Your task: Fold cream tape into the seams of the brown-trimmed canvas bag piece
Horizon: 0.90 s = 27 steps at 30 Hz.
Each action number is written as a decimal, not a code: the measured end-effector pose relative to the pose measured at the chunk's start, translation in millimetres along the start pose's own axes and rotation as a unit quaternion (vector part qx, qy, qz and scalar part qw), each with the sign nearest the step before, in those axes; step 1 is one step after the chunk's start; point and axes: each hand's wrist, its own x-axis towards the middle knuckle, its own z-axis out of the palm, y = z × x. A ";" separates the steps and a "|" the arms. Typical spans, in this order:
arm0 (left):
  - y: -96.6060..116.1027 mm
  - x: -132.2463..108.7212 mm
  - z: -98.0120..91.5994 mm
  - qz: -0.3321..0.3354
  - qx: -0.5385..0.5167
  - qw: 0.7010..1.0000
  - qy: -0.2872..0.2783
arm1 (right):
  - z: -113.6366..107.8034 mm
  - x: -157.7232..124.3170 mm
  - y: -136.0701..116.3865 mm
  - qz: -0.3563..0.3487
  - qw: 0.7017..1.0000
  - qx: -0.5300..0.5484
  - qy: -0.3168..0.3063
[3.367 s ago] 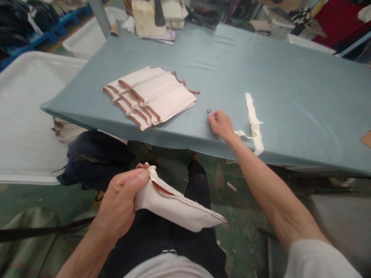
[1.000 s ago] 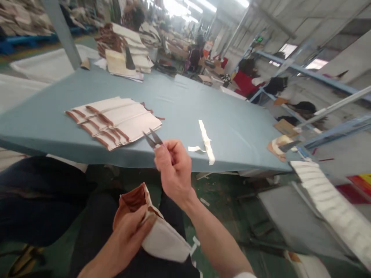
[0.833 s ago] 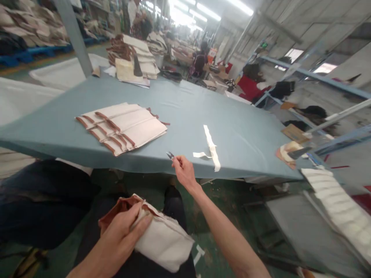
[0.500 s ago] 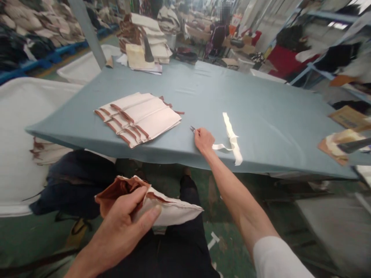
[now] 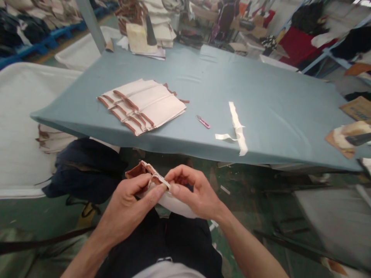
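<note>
Over my lap, a cream fabric pouch-like piece with brown lining is held between both hands. My left hand grips its open edge, thumb on the outside and fingers partly hidden in the fold. My right hand pinches the same edge just to the right, its fingertips close to the left thumb. On the table beyond lies a small tool with a pink handle and a narrow metal tip. To its left rests a fanned stack of cream fabric pieces with brown edging.
A blue-grey covered table stretches ahead, its front edge just past my hands. Cream strips lie on it at right. At the back left stands a fabric pile. White bins and a dark bundle are at left.
My right hand has let go of the small tool on the table and come back to the fabric piece, pinching its edge. The left hand has shifted right with the piece.
</note>
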 end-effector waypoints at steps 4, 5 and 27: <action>-0.4 -6.3 -0.9 0.008 0.004 1.000 0.009 | 8.3 -4.3 -5.7 -0.001 0.999 -0.048 0.006; -0.7 -7.9 -1.3 0.006 0.006 1.000 0.011 | 10.2 -4.1 -6.6 0.004 0.998 -0.060 0.006; -31.4 -21.0 -3.4 0.002 0.016 1.000 0.002 | 43.7 -2.6 15.7 0.133 0.978 -0.157 0.035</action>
